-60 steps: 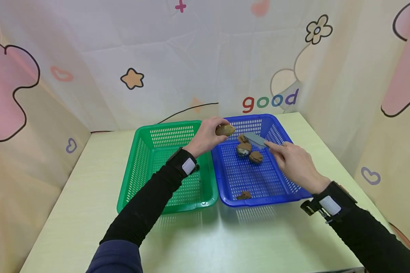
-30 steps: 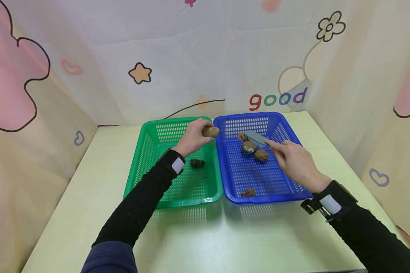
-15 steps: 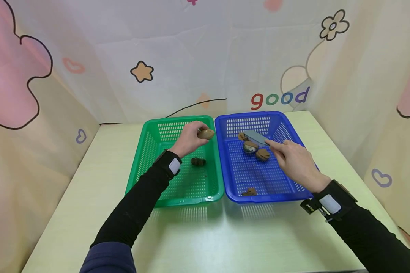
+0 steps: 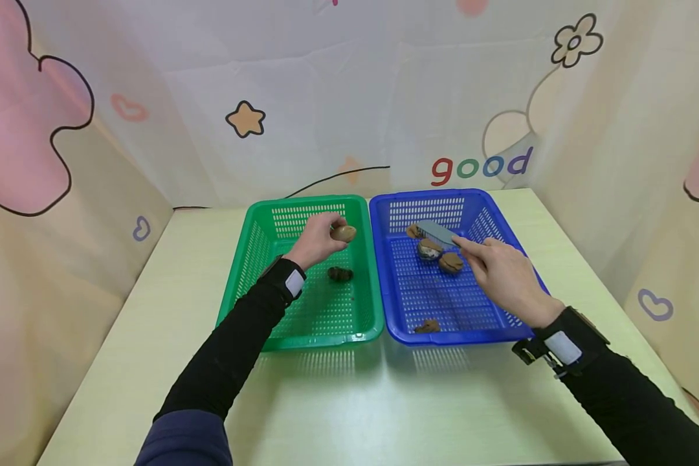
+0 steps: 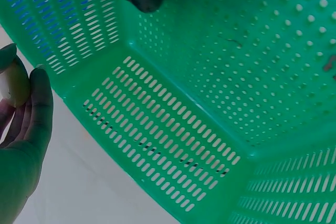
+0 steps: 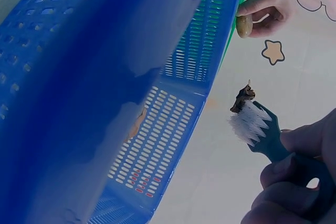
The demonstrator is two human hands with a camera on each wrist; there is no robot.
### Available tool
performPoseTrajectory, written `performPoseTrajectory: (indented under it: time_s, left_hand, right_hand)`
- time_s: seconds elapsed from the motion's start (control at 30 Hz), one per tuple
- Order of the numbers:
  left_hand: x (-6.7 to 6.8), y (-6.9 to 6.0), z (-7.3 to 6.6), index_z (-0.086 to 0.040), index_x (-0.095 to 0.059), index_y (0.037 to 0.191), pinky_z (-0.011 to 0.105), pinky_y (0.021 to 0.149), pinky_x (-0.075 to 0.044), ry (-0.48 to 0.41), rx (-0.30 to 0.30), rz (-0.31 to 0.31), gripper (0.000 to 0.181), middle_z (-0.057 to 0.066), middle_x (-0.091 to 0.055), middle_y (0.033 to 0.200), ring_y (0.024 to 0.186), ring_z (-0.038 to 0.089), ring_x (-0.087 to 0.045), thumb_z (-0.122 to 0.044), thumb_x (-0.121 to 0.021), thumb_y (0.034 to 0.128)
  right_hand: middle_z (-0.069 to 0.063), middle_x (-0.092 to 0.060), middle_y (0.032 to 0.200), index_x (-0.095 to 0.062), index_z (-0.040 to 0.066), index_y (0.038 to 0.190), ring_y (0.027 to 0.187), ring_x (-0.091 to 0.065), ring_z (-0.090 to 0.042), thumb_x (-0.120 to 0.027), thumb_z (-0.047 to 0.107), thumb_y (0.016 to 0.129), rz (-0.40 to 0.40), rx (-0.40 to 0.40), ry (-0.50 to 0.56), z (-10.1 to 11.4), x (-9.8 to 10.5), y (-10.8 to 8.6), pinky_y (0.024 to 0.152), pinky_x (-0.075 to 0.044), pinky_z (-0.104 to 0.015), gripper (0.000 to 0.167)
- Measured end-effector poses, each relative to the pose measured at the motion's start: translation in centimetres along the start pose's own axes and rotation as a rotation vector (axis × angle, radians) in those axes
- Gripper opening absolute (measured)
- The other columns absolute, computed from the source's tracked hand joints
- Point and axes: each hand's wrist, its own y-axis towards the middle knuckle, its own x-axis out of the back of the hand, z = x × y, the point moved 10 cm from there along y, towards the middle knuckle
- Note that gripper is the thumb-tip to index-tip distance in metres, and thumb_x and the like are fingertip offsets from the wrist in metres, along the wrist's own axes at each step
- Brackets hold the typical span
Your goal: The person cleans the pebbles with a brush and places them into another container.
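Observation:
Above the green basket [image 4: 368,291], my left hand [image 4: 314,241] pinches a smooth tan stone [image 4: 343,233] between thumb and fingers. The left wrist view has this stone at its left edge. Over the blue basket [image 4: 384,304], my right hand [image 4: 503,275] grips a grey-blue brush [image 4: 437,232]; white bristles [image 6: 251,124] show in the right wrist view. A brown clump [image 6: 243,99] appears at the brush's tip. Below the brush, two round stones [image 4: 428,249] caked with brown mud lie in the blue basket.
A dark brown lump [image 4: 340,274] lies on the green basket's floor. Near the front wall of the blue basket is a small brown mud piece [image 4: 428,326]. The baskets stand side by side on a pale table [image 4: 349,408], with a printed curtain [image 4: 326,97] behind.
My left hand has carried the tan stone left, from over the blue basket to over the green one, and lower. My right hand and the brush have hardly moved; the view has shifted slightly.

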Motion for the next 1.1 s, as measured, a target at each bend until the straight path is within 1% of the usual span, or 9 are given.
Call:
performPoseTrajectory:
  time_s: [0.13, 0.47, 0.8, 1.1]
  left_hand:
    - [-0.1, -0.1, 0.7, 0.001, -0.063, 0.112, 0.038, 0.085, -0.052, 0.013, 0.013, -0.001, 0.031, 0.017, -0.065, 0.114, 0.100, 0.029, -0.060, -0.004, -0.072, 0.0823]
    - [-0.2, -0.4, 1.9, 0.002, -0.064, 0.109, 0.039, 0.084, -0.051, 0.012, 0.051, 0.008, 0.029, 0.018, -0.067, 0.110, 0.097, 0.028, -0.061, -0.003, -0.072, 0.0818]
    - [-0.7, -0.7, 3.2, 0.002, -0.064, 0.111, 0.039, 0.086, -0.051, 0.038, 0.088, 0.046, 0.030, 0.019, -0.066, 0.111, 0.100, 0.030, -0.061, -0.004, -0.071, 0.0830]
    - [-1.3, -1.1, 4.6, 0.003, -0.062, 0.117, 0.040, 0.088, -0.052, 0.050, 0.162, 0.087, 0.034, 0.021, -0.064, 0.114, 0.104, 0.032, -0.061, -0.005, -0.071, 0.0850]
  right_hand:
    - [-0.002, -0.037, 0.064, -0.063, 0.006, 0.127, 0.059, -0.034, -0.015, -0.059, 0.009, 0.095, 0.001, 0.002, 0.004, 0.0, 0.0, -0.1, 0.050, -0.027, -0.024, 0.033]
    - [-0.003, -0.038, 0.065, -0.063, 0.006, 0.128, 0.059, -0.036, -0.015, -0.059, 0.011, 0.095, 0.018, -0.019, 0.011, -0.2, -0.2, -0.1, 0.050, -0.028, -0.024, 0.034]
    - [-0.004, -0.040, 0.066, -0.062, 0.007, 0.129, 0.060, -0.037, -0.016, -0.058, 0.013, 0.096, 0.035, -0.032, 0.024, -0.2, -0.4, -0.2, 0.050, -0.029, -0.023, 0.034]
    - [-0.004, -0.040, 0.066, -0.062, 0.007, 0.129, 0.061, -0.037, -0.016, -0.058, 0.012, 0.096, 0.035, -0.031, 0.015, -0.1, -0.5, -0.2, 0.050, -0.028, -0.024, 0.033]
